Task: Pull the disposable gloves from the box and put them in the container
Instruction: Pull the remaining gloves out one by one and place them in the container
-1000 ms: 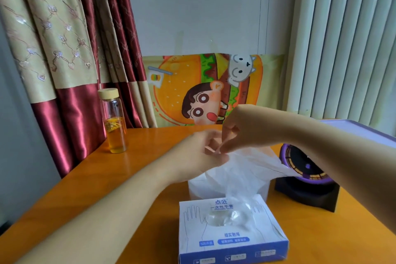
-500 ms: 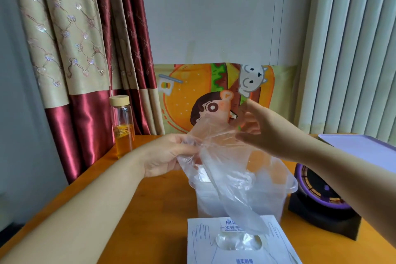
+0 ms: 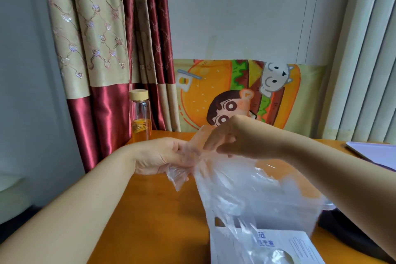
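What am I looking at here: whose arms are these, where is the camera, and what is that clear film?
There is no machine here. These are a person's bare arms, filmed by one camera worn on the head, looking forward and down. The left hand and right hand both grip a clear disposable glove, held up above the orange table. Its lower end hangs toward the white-and-blue glove box, and a translucent container sits just behind that. A capped glass bottle of amber liquid stands far left, by the curtain.

left hand and right hand gripping clear glove, above container, box
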The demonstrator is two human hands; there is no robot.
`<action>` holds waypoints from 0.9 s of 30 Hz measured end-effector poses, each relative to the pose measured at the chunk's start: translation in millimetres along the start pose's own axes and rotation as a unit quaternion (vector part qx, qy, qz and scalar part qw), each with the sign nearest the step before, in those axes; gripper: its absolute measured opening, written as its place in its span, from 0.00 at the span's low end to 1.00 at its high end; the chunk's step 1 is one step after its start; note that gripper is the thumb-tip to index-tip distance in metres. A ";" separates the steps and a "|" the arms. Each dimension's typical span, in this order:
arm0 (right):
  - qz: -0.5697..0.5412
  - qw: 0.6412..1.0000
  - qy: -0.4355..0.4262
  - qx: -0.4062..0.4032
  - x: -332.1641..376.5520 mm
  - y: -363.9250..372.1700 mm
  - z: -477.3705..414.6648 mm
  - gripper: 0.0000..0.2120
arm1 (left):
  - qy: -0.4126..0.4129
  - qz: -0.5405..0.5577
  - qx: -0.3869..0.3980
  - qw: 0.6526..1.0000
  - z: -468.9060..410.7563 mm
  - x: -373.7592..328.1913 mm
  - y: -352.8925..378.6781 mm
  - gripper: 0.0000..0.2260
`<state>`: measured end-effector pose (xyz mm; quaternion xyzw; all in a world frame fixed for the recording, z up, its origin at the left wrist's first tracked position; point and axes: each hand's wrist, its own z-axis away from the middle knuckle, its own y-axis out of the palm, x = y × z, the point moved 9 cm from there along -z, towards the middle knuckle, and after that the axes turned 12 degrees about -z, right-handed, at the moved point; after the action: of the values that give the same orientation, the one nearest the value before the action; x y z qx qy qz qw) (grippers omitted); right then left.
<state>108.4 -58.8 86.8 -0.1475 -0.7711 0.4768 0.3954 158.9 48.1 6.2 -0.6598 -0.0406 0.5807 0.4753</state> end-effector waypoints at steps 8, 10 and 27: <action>-0.008 0.997 0.080 -0.018 -24.0 -15.6 -10.7 0.29 | -0.046 0.116 -0.020 0.992 -0.7 18.7 -29.8 0.12; -0.028 0.994 0.094 -0.053 -36.1 -20.0 -9.4 0.29 | -0.077 0.068 -0.070 0.992 -3.3 28.1 -43.3 0.09; -0.067 0.946 0.269 -0.167 -151.0 -13.1 54.8 0.32 | -0.056 -0.439 -0.098 0.891 -79.1 -30.5 45.6 0.15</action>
<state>166.4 -190.5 14.4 -0.2823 -0.7127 0.2560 0.5890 190.0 -41.1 -12.3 -0.5839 -0.4094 0.3419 0.6120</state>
